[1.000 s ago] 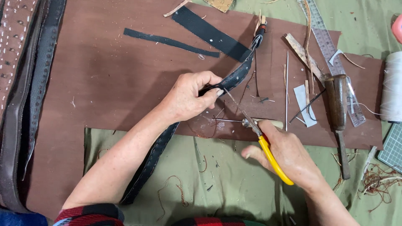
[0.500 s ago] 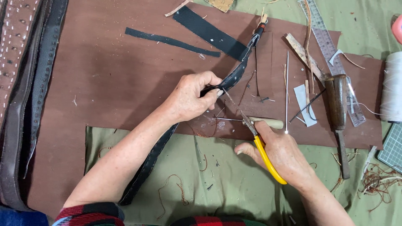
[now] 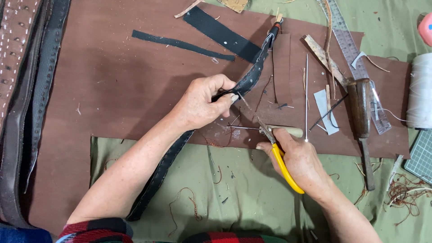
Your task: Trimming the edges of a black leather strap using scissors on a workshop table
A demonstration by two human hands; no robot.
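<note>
My left hand (image 3: 202, 105) pinches a long dark leather strap (image 3: 252, 76) that runs from the upper right down under my forearm to the lower left. My right hand (image 3: 301, 162) grips yellow-handled pliers (image 3: 281, 164). The pliers' metal jaws (image 3: 265, 130) point up-left toward the strap, and a thin needle or thread runs from the jaws to the strap's edge by my left thumb. Both hands work over a large brown leather sheet (image 3: 112, 90).
An awl with a pale handle (image 3: 283, 130) lies under the pliers. A dark wooden-handled tool (image 3: 362, 117), a metal ruler (image 3: 355, 49), black leather strips (image 3: 216, 31), a white thread spool (image 3: 420, 90) and stitched belts (image 3: 27, 90) at the left surround the hands. Thread scraps litter the green cloth (image 3: 225, 193).
My right hand with the pliers has drawn slightly down and right, away from the strap. The left hand keeps its hold on the strap.
</note>
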